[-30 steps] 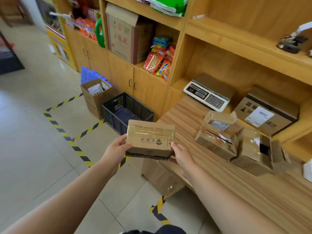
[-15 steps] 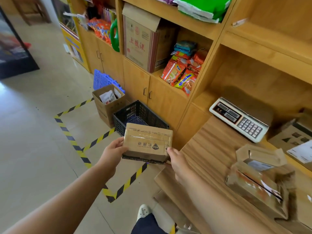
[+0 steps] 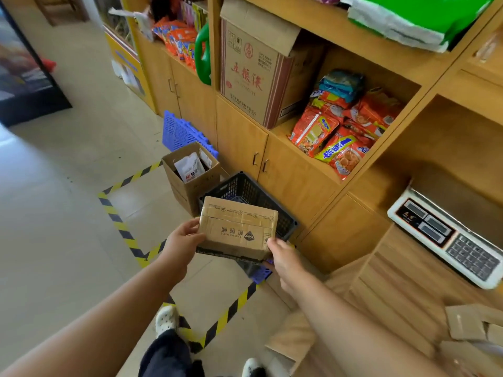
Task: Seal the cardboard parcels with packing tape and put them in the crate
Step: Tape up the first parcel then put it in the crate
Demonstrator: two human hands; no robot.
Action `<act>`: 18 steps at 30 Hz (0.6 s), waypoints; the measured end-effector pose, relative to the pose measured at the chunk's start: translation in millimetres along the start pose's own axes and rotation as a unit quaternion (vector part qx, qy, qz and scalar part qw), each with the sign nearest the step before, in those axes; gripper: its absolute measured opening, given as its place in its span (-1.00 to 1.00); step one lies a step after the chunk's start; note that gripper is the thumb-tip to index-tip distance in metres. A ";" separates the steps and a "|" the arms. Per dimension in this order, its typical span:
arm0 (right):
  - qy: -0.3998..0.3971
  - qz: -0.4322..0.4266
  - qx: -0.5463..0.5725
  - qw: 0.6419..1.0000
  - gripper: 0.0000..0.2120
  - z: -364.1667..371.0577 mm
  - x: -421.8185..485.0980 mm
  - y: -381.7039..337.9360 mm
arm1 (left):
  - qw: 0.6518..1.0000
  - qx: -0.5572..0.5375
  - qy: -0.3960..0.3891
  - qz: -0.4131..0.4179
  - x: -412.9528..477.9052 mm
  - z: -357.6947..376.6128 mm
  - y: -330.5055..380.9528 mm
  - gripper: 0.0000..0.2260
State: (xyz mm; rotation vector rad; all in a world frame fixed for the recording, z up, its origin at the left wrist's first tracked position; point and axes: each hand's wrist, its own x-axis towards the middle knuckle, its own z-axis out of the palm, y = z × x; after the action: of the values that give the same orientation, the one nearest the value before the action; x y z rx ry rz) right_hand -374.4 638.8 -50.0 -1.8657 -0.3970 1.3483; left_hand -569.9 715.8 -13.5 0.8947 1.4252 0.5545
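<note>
A taped brown cardboard parcel with upside-down dark print hangs in the air right over the near half of the black plastic crate on the floor. My left hand grips the parcel's left end, with the thumb on top. My right hand grips its lower right corner. The parcel hides most of the crate's inside. Other cardboard parcels lie at the frame's lower right on the wooden counter, partly cut off.
An open cardboard box with packets stands left of the crate, and a blue plastic panel leans behind it. Yellow-black floor tape marks the area. Wooden cabinets rise behind. A white scale sits on the counter. My feet are below.
I have stepped left toward the crate. Both hands carried the parcel away from the counter until it hangs over the crate. The counter parcels slid to the frame's right edge.
</note>
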 end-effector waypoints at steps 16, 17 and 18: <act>0.126 0.105 0.143 0.976 -0.80 143.6 111.8 -62.5 | 0.974 0.170 -0.151 0.014 212.9 -72.3 100.3 -0.63; 0.130 0.113 0.144 0.975 -0.85 144.5 117.8 -65.6 | 0.970 0.183 -0.162 0.008 224.5 -69.1 101.8 -0.64; 0.136 0.120 0.141 0.973 -0.90 144.8 125.3 -68.2 | 0.966 0.192 -0.175 0.005 234.9 -64.7 103.8 -0.64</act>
State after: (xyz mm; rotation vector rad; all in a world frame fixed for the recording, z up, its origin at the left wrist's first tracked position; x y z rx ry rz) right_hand -443.8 823.0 -100.5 -1.8619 0.1602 1.2047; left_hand -589.5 974.7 -66.0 1.2406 1.2202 0.1122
